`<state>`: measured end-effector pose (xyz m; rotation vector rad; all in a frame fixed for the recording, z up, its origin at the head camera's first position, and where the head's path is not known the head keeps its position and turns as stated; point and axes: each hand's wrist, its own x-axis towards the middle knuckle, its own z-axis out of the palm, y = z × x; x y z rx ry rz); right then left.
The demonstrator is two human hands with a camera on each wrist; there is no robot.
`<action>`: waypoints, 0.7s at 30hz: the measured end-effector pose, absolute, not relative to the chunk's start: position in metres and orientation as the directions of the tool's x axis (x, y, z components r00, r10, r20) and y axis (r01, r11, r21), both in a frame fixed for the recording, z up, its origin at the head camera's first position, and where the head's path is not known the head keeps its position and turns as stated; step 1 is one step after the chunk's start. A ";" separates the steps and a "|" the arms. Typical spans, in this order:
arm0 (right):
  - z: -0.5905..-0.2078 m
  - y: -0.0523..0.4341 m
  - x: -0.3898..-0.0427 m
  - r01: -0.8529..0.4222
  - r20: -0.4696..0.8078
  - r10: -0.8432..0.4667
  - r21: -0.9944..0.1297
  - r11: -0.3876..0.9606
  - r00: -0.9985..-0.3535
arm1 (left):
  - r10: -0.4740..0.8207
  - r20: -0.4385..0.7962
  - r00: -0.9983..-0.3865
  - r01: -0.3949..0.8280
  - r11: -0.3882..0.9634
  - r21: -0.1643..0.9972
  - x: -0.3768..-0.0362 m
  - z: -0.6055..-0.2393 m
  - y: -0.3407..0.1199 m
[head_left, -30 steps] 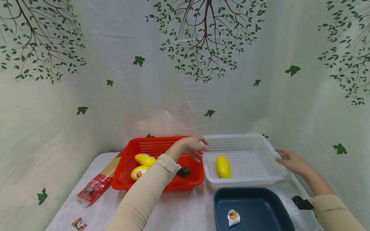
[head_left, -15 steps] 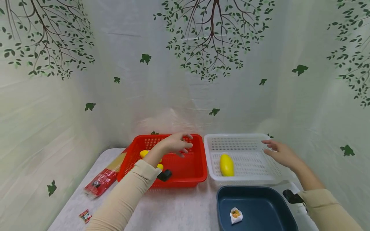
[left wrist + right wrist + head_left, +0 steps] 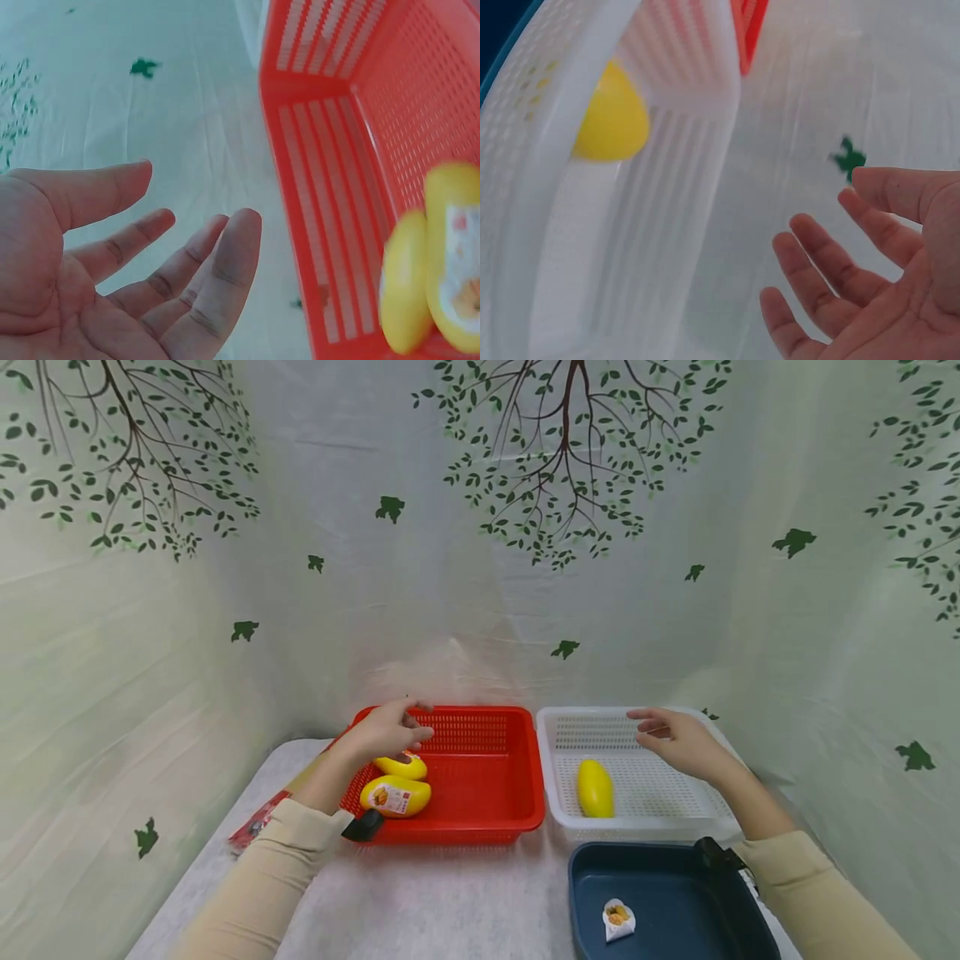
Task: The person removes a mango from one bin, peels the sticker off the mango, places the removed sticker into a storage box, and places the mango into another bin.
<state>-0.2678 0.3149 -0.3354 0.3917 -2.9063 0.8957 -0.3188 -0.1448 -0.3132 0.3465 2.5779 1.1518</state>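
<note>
My left hand (image 3: 382, 732) hovers above the left side of the red basket (image 3: 480, 835), its fingers spread and holding nothing. Inside that basket, beneath the hand, lie two yellow mango-shaped things; the front mango-shaped thing (image 3: 396, 797) bears a printed label. Over the white basket (image 3: 637, 827) is my right hand (image 3: 682, 745), fingers loosely extended, with nothing in it. One plain yellow mango-shaped thing (image 3: 596, 789) lies at the left of the white basket. The left wrist view shows the left hand (image 3: 150, 292) with thumb and fingers apart, beside the red basket's wall.
A dark blue tray (image 3: 592, 860) stands in front of the white basket, with a small white printed piece (image 3: 618, 920) in it. Left of the red basket, a red packet (image 3: 257, 823) is partly hidden by my left arm. A leaf-printed curtain (image 3: 465, 610) hangs behind.
My left hand has moved left across the red basket, uncovering the yellow things. The right hand has left the white basket's right rim and moved left over it. The view has shifted slightly.
</note>
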 end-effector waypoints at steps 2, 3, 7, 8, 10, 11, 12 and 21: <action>-0.333 0.303 -0.271 -0.269 0.133 -0.235 -0.556 0.786 -0.963 | 0.312 -0.166 -0.936 0.087 0.658 0.748 -0.317 -0.314 -0.157; -0.332 0.297 -0.272 -0.268 0.125 -0.240 -0.555 0.788 -0.963 | 0.304 -0.163 -0.939 0.086 0.665 0.742 -0.316 -0.315 -0.163; -0.326 0.271 -0.275 -0.254 0.078 -0.256 -0.566 0.784 -0.963 | 0.258 -0.149 -0.955 0.077 0.698 0.712 -0.312 -0.318 -0.184; -0.325 0.264 -0.276 -0.252 0.067 -0.262 -0.570 0.782 -0.963 | 0.241 -0.144 -0.960 0.074 0.710 0.701 -0.311 -0.319 -0.188; -0.323 0.252 -0.278 -0.255 0.051 -0.277 -0.576 0.777 -0.960 | 0.213 -0.133 -0.968 0.068 0.731 0.679 -0.309 -0.321 -0.196; -0.323 0.246 -0.279 -0.261 0.046 -0.288 -0.578 0.773 -0.957 | 0.200 -0.128 -0.971 0.064 0.739 0.671 -0.308 -0.322 -0.200; -0.323 0.240 -0.280 -0.268 0.042 -0.301 -0.582 0.768 -0.953 | 0.187 -0.123 -0.974 0.060 0.747 0.663 -0.307 -0.323 -0.204; -0.331 0.188 -0.293 -0.309 0.018 -0.377 -0.608 0.731 -0.926 | 0.106 -0.120 -0.987 0.003 0.761 0.649 -0.292 -0.335 -0.234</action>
